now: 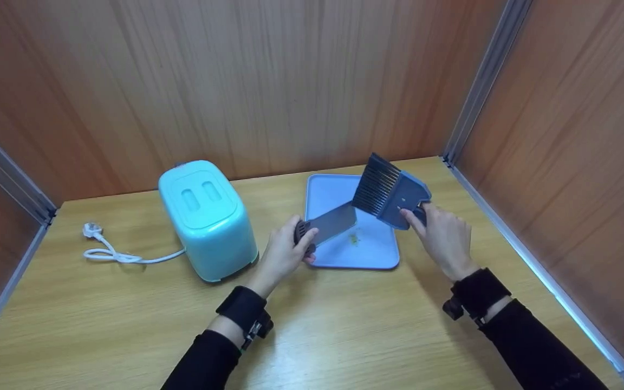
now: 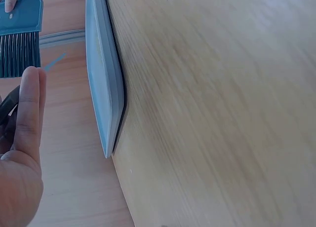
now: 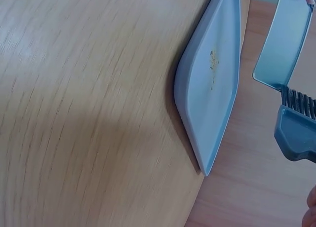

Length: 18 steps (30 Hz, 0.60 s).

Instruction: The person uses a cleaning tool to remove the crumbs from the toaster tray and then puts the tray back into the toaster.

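Note:
My left hand [image 1: 282,246] grips the dark handle of a small dustpan [image 1: 336,223], its flat blue-grey pan reaching right over a blue tray [image 1: 325,187]. In my right hand [image 1: 446,238] is a small blue hand brush [image 1: 405,197] with dark bristles. The bristle ends meet the far edge of the dustpan [image 3: 284,44] in the right wrist view, both held above the tray. Yellowish crumbs [image 3: 213,64] lie on the tray's surface. In the left wrist view the brush [image 2: 22,15] hangs bristles down beyond my fingers [image 2: 28,108].
A turquoise toaster [image 1: 225,233] with two lid slots stands left of the tray. Its white cord [image 1: 128,258] runs left to a plug [image 1: 92,231]. Wood-grain panels [image 1: 268,81] enclose the table [image 1: 128,325] at the back and both sides.

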Each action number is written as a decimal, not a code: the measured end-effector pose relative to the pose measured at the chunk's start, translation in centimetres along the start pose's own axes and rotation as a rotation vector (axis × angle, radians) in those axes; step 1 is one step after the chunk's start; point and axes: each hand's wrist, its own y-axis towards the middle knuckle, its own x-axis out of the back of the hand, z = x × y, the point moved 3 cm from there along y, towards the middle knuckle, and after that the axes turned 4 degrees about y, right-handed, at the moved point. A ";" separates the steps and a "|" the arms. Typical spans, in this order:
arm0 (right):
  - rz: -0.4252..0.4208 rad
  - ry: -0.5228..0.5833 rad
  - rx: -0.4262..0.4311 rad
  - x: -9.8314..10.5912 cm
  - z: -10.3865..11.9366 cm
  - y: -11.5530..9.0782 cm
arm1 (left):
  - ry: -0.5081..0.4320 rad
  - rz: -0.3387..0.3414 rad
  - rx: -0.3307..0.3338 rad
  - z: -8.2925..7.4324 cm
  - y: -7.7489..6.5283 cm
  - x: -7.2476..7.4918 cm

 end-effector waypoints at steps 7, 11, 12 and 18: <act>-0.057 -0.077 0.135 -0.5 0.0 -0.6 | 0.017 -0.013 -0.031 -0.1 0.0 0.0; -0.019 -0.094 0.123 -0.8 -0.1 -0.8 | 0.010 -0.026 -0.029 0.0 0.0 0.1; -0.003 -0.097 0.113 -0.9 -0.1 -0.8 | 0.006 -0.027 -0.031 0.0 0.0 0.1; 0.073 -0.087 0.075 -1.0 -0.2 -0.8 | 0.004 -0.031 -0.041 0.1 0.1 0.0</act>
